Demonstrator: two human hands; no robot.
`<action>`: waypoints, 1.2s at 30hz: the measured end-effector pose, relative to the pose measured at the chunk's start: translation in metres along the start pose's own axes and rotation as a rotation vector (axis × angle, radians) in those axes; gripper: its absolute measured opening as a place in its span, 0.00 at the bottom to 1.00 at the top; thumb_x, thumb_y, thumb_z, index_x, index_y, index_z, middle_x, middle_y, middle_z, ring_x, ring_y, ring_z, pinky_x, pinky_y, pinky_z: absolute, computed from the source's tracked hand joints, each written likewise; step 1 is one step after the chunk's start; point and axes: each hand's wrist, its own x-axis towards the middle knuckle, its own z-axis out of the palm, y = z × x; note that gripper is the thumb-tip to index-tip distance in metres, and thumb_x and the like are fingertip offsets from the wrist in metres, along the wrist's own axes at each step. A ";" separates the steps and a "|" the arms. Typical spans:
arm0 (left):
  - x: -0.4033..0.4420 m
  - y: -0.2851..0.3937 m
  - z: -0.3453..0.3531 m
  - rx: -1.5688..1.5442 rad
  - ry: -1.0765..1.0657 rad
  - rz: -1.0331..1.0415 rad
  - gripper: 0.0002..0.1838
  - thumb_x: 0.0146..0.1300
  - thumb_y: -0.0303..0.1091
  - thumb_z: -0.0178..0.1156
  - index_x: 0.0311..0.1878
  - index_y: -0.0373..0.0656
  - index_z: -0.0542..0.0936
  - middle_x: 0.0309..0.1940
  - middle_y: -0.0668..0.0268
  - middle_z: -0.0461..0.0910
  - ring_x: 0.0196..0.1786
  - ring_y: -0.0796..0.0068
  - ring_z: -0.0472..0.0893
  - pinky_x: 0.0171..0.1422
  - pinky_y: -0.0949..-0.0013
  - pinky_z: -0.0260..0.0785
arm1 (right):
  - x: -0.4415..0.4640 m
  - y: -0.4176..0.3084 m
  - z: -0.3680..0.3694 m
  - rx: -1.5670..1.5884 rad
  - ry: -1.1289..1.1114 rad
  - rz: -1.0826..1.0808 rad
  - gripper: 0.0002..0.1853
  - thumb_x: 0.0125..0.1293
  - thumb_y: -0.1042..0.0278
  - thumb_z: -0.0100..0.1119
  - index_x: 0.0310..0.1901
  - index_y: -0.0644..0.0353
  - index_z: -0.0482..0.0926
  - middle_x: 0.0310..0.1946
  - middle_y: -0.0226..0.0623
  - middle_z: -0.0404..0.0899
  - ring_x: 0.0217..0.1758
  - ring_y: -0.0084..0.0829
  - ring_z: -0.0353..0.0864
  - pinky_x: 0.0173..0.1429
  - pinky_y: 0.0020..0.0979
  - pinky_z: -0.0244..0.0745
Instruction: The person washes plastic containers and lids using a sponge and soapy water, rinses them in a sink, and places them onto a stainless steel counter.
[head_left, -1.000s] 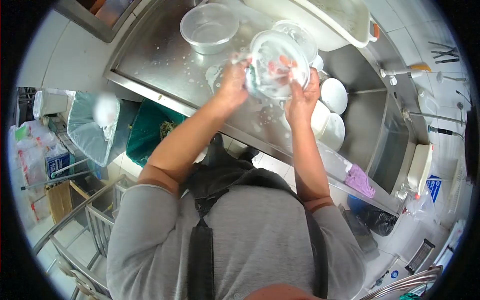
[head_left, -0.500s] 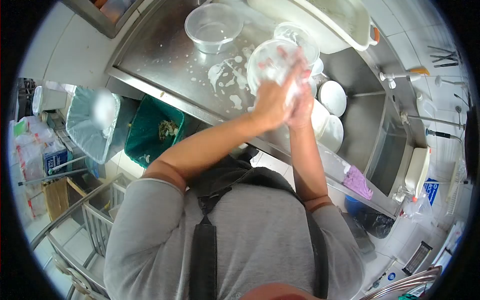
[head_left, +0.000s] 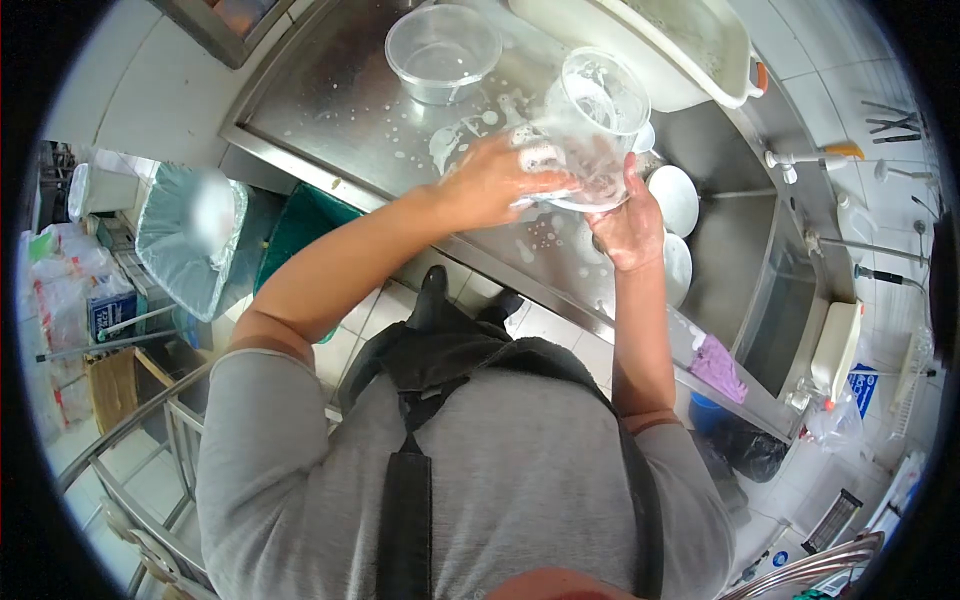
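Observation:
My right hand [head_left: 632, 225] grips the rim of a clear plastic bowl [head_left: 595, 178] from the right, thumb up along its side. The bowl is tilted, smeared with suds and partly blurred. My left hand [head_left: 492, 182] is at the bowl's left side with its fingers curled and covered in white foam; whatever they close on is hidden by the foam. Just beyond the held bowl, a second clear plastic bowl [head_left: 610, 85] stands with suds in it. Farther left, a third, larger clear bowl [head_left: 443, 55] sits on the steel counter [head_left: 330, 110].
White round dishes [head_left: 674, 200] lie in the steel sink [head_left: 735, 150] at right. A large cream tub [head_left: 690, 45] stands at the back. A purple cloth [head_left: 717, 368] hangs on the front edge. Lined bins [head_left: 185, 250] stand below left. Foam is splashed across the counter.
My left hand has moved left, from over the bowl to its side. The held bowl has come nearer my body and tilted, uncovering the bowl behind it. My right hand has shifted slightly right.

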 end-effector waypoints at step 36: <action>-0.001 -0.050 0.067 0.449 -0.373 -0.369 0.44 0.61 0.51 0.55 0.75 0.51 0.47 0.72 0.63 0.57 0.76 0.56 0.51 0.77 0.40 0.28 | 0.039 0.062 -0.049 -0.586 0.074 -0.034 0.31 0.70 0.82 0.39 0.72 0.61 0.45 0.54 0.51 0.72 0.46 0.40 0.81 0.41 0.38 0.85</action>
